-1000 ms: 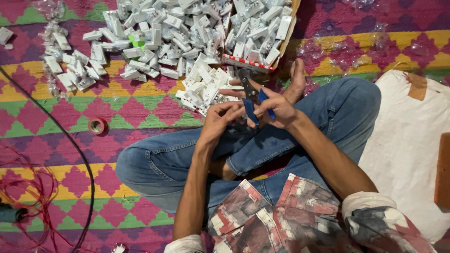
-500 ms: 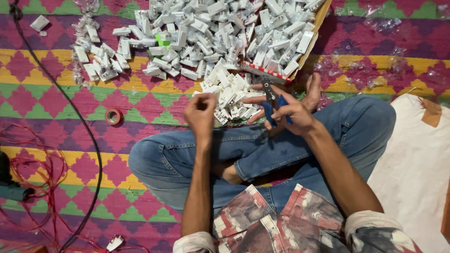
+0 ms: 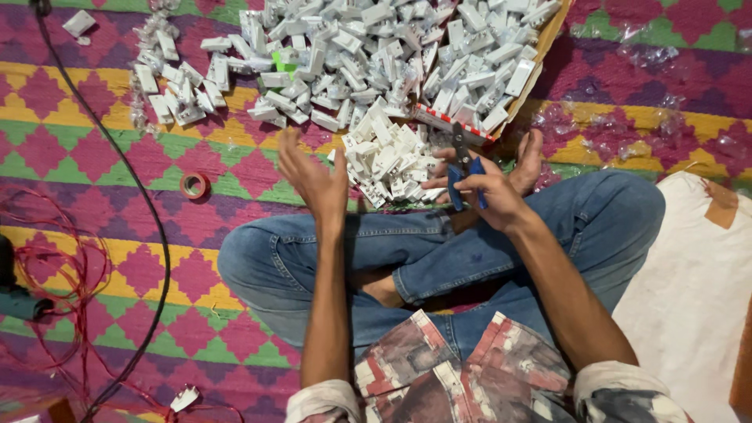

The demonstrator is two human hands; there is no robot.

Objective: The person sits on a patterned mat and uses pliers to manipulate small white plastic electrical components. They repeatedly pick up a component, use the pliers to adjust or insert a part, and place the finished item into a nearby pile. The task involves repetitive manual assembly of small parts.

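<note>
Left hand [image 3: 313, 176] has let go, now lifted, fingers spread, holding nothing, mid-frame. Right hand [image 3: 489, 192] grips blue pliers [image 3: 464, 168] unchanged. White parts pile [image 3: 392, 153] between hands, frame centre-top; piece apparently released.

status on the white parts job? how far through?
Done: hard to count; a small heap of white parts lies by the knee, apart from the rest. In hand: right hand grips blue-handled pliers; left hand is open and empty. Left: the large pile of white parts, part of it in a cardboard tray, looks mostly untouched.
</note>
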